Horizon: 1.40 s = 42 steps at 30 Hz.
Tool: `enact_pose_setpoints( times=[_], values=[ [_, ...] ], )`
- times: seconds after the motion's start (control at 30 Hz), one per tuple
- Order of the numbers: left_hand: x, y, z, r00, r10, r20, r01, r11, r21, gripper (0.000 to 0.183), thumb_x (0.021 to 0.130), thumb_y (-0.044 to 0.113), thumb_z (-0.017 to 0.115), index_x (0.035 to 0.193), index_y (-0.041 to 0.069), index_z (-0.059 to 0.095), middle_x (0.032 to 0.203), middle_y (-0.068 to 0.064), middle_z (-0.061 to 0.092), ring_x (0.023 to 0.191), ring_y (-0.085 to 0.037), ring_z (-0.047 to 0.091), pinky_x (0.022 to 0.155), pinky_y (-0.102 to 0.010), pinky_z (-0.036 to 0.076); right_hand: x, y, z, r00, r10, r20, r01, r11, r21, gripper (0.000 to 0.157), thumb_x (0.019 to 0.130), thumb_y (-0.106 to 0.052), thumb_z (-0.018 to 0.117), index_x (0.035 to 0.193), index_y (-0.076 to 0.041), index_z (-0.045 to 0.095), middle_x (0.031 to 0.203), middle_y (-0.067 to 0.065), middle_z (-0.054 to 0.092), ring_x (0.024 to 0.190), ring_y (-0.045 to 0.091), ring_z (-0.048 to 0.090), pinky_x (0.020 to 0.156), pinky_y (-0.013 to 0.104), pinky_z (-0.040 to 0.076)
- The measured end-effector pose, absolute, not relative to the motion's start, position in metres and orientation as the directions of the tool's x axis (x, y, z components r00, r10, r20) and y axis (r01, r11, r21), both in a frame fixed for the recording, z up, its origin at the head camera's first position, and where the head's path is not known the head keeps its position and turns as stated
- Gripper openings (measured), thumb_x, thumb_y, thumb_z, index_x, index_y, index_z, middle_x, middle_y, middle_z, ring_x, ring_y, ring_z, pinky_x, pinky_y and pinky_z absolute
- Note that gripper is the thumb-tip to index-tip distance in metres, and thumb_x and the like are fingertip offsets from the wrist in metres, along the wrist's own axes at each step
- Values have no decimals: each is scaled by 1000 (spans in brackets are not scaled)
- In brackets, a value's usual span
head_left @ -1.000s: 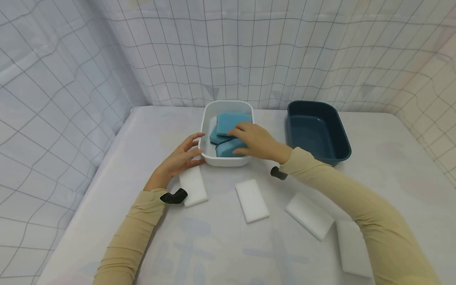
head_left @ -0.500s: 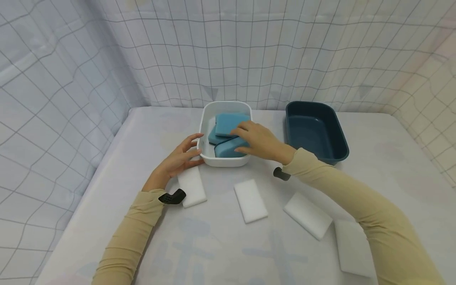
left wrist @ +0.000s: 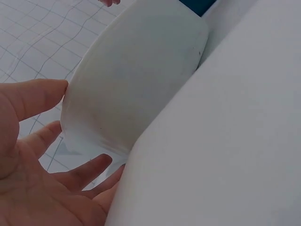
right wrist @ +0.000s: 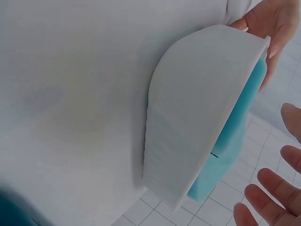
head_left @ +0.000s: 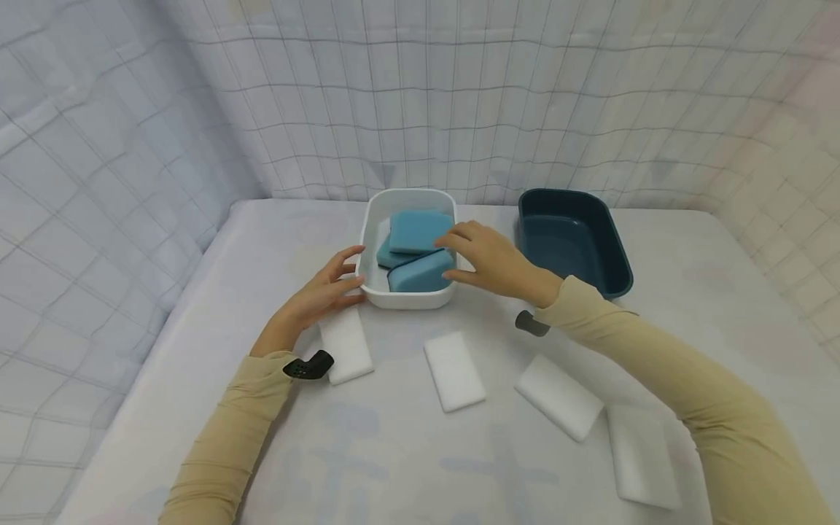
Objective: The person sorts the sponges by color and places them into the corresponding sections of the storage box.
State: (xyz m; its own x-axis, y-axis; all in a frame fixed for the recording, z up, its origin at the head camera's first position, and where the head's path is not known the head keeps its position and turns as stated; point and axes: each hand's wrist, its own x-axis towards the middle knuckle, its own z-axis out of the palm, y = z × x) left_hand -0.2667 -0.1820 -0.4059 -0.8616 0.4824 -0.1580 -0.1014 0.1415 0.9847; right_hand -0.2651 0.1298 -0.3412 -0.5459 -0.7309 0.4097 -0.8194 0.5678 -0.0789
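Note:
A white plastic tub [head_left: 408,300] stands at the back of the table with blue sponges inside. One blue sponge [head_left: 421,232] lies over another [head_left: 387,257], and a third [head_left: 420,273], edged with a dark layer, leans at the front. My left hand [head_left: 319,295] rests against the tub's left side, fingers spread; in the left wrist view the thumb and fingertips meet its wall. Over the tub's right rim hovers my right hand [head_left: 497,261], fingers loosely bent. The right wrist view shows that hand [right wrist: 275,195] holding nothing, apart from the sponges.
A dark blue tub [head_left: 569,244] stands to the right, beyond my right forearm. Several white foam blocks lie across the table in front, including one by my left wrist [head_left: 348,346] and one in the middle [head_left: 455,372]. Grid-patterned curtains [head_left: 420,102] hang behind and at both sides.
My right hand has drawn back to the right, off the front blue sponge toward the tub's rim. The left hand stays against the tub. The head view has shifted slightly.

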Motion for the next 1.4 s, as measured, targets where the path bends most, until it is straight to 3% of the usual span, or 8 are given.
enact_pose_setpoints(
  times=[0.27,0.63,0.83,0.97,1.17,1.27,1.4],
  values=[
    [-260,-195,-399,-875,435,-211,-121,225,967,70,99,26,45,151,13,0,152,-24,13,138,-40,26,115,-52,27,-259,142,-340,-559,-725,403,-814,573,-98,42,82,-27,72,118,-8,59,111,9,60,102,23,56,84,34,51],
    [-235,-222,-384,-890,409,-203,24,487,873,55,98,33,45,141,3,30,146,-21,33,134,-35,32,112,-58,24,-250,179,-329,-629,-616,474,-750,641,-163,42,83,-24,71,118,-6,58,116,11,59,108,25,55,89,39,51],
    [-220,-229,-383,-905,376,-200,42,546,837,50,98,35,45,132,0,38,140,-20,40,126,-29,38,108,-54,30,-248,204,-332,-643,-573,508,-733,653,-192,44,82,-22,72,119,-4,58,117,12,57,110,26,53,91,40,50],
    [-212,-226,-382,-919,340,-201,49,603,797,48,98,38,45,128,1,43,138,-20,44,128,-34,38,104,-56,33,-243,228,-336,-670,-500,549,-702,668,-248,43,81,-14,73,119,-3,57,119,13,57,110,27,53,90,42,49],
    [-200,-220,-387,-927,349,-135,121,622,774,38,97,30,50,120,-1,49,138,-22,42,132,-38,34,105,-58,34,-238,266,-347,-700,-352,621,-656,659,-366,43,77,0,72,118,1,59,114,17,59,99,26,53,78,26,45],
    [-194,-217,-392,-925,364,-105,147,601,785,34,95,25,53,115,-2,49,138,-24,38,132,-39,32,107,-59,34,-237,282,-354,-709,-292,642,-636,657,-404,43,77,4,71,119,3,58,114,19,59,101,26,52,79,19,44],
    [-190,-212,-394,-918,385,-92,171,595,785,32,94,23,56,112,-2,49,139,-25,36,132,-40,30,108,-59,33,-234,297,-360,-742,-184,645,-581,656,-482,40,80,5,67,119,2,57,116,19,59,103,12,52,80,11,43]
  ],
)
